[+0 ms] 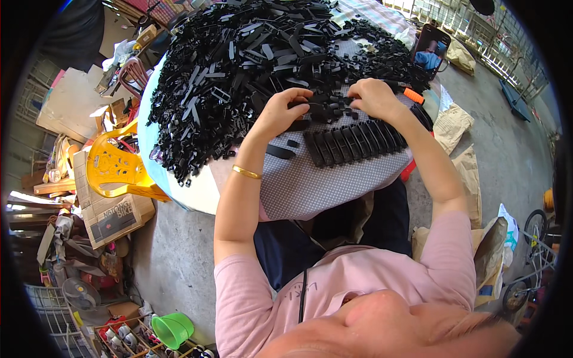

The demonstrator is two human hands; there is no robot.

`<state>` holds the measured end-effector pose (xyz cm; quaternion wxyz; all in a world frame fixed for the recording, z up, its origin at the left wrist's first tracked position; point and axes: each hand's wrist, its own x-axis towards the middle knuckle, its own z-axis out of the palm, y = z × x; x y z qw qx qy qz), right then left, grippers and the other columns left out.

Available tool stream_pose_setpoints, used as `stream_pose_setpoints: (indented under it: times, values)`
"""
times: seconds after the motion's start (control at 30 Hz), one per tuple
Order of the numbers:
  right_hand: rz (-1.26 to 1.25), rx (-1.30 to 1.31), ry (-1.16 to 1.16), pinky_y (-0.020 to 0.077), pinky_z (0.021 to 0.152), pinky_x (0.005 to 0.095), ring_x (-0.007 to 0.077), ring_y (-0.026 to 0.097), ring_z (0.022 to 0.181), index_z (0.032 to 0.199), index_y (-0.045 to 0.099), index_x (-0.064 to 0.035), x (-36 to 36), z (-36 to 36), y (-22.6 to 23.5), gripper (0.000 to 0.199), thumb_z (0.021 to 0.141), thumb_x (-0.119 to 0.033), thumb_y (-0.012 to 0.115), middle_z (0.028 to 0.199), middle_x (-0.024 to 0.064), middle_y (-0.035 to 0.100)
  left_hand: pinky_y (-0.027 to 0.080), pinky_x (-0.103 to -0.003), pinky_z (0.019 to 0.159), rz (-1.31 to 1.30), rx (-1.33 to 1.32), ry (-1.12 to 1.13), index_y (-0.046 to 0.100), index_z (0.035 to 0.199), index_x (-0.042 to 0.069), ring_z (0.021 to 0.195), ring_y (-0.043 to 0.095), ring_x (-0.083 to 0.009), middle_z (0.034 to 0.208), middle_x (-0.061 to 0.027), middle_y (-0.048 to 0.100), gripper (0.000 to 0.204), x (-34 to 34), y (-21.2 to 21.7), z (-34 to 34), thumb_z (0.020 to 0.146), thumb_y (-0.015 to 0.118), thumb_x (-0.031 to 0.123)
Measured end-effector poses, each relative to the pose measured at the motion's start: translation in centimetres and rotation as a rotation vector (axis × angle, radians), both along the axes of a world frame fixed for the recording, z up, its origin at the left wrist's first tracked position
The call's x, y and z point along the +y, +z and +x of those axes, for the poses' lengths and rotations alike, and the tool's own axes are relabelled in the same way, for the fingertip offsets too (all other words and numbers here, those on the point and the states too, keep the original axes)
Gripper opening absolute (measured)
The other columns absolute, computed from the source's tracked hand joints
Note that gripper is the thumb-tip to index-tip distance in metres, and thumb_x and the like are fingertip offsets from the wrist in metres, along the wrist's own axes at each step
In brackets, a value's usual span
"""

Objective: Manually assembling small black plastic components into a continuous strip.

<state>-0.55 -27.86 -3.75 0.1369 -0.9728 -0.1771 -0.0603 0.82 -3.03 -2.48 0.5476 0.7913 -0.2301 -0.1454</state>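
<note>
My left hand (279, 114) is closed, its thumb and fingers pinching a dark plastic piece (298, 124) that is partly hidden. My right hand (377, 99) reaches in from the other side with curled fingertips among small black plastic parts (338, 108); what they grip is too small to name. Between the hands lie more loose black bits. Just below them, a row of ribbed black plastic pieces (355, 143) stands side by side on the dotted cloth. A flat, rounded black strip (280, 151) lies near my left wrist.
A large heap of black plastic parts (250, 48) covers the table's far side. A phone (431, 49) leans at the far right, beyond an orange object (413, 95). A yellow chair (119, 164) stands left; brown paper bags (452, 128) lie right.
</note>
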Motion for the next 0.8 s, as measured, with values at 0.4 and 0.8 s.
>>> stream_pose_setpoints:
  times: [0.4, 0.8]
  values:
    - [0.727, -0.179, -0.083, 0.0500, 0.066, 0.0333, 0.0271, 0.064, 0.068, 0.080, 0.059, 0.0016, 3.4, -1.4, 2.2, 0.015, 0.072, -0.011, 0.063, 0.072, 0.0150, 0.064, 0.053, -0.031, 0.073, -0.748, 0.512, -0.001, 0.047, 0.123, -0.001, 0.085, 0.062, -0.0177, 0.097, -0.0076, 0.059, 0.036, -0.3, 0.1, -0.7, 0.090, 0.052, 0.015]
    - [0.481, -0.322, -0.094, 0.0482, 0.057, 0.0304, 0.0213, 0.063, 0.063, 0.083, 0.062, -0.0021, 4.1, -0.1, 1.5, 0.013, 0.074, -0.011, 0.067, 0.071, 0.0110, 0.065, 0.053, -0.029, 0.067, -0.776, 0.613, -0.034, 0.046, 0.119, -0.002, 0.078, 0.061, -0.0202, 0.095, -0.0117, 0.059, 0.030, -0.7, 0.2, -0.6, 0.092, 0.043, 0.012]
